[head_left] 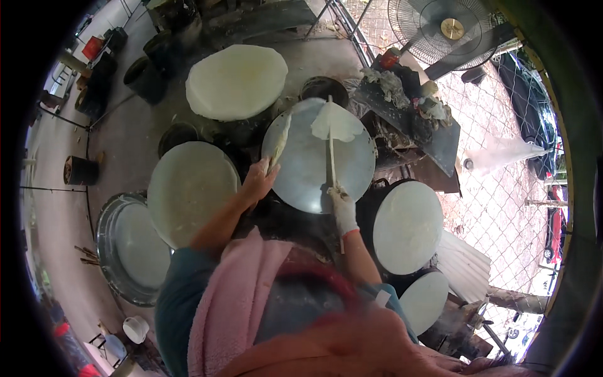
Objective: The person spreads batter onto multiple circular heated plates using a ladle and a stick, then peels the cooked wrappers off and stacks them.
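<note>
Four pale round tops surround the grey metal disc I am watching, with one pale top beyond it and another pale top to its left. My right hand, in a white glove, is curled around a long thin stick; a thin whitish sheet hangs across the stick's far end, over the upper right of the disc. My bare left hand closes its fingers on a narrow pale strip at the disc's left edge. At lower left, a wide metal basin contains a pale round layer, perhaps liquid, though the view is too poor to be sure. Dark buckets stand at upper left, and a small white bucket sits below the basin.
</note>
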A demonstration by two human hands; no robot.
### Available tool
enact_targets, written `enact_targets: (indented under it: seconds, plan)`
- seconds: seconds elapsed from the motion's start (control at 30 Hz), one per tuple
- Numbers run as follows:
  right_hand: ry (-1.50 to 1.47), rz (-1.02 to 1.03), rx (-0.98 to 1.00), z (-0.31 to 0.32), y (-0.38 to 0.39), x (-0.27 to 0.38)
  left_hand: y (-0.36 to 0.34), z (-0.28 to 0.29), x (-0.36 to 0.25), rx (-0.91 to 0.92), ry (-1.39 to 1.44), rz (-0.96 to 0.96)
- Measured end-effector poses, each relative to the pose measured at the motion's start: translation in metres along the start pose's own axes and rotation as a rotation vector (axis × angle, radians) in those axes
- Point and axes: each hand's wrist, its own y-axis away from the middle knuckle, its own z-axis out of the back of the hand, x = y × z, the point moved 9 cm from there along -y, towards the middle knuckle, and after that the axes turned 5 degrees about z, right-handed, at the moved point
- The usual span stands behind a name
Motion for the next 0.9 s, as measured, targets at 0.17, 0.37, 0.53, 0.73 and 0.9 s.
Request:
enact_targets:
  seconds: [0.17, 0.37, 0.53, 0.73, 0.9]
  plan:
    - [-0.115, 0.223, -0.122, 0.057, 0.007, 0.054, 0.054, 0.010, 0.046, 0.364, 0.271, 0.701]
    - [0.012, -0.065, 0.299, 0.010, -0.002, 0.045, 0.078, 0.030, 0.024, 0.133, -0.019, 0.472]
    - [-0.039, 0.102, 0.199, 0.073, -0.047, 0.073, 0.108, 0.038, -0.009, 0.134, -0.514, 0.107]
    - [0.016, -0.203, 0.643, 0.026, -0.042, 0.055, 0.119, 0.037, -0.009, 0.239, -0.390, 0.487]
    - [0.160, -0.120, 0.512, 0.074, -0.097, 0.087, 0.139, 0.043, 0.006, 0.259, -0.022, 1.137]
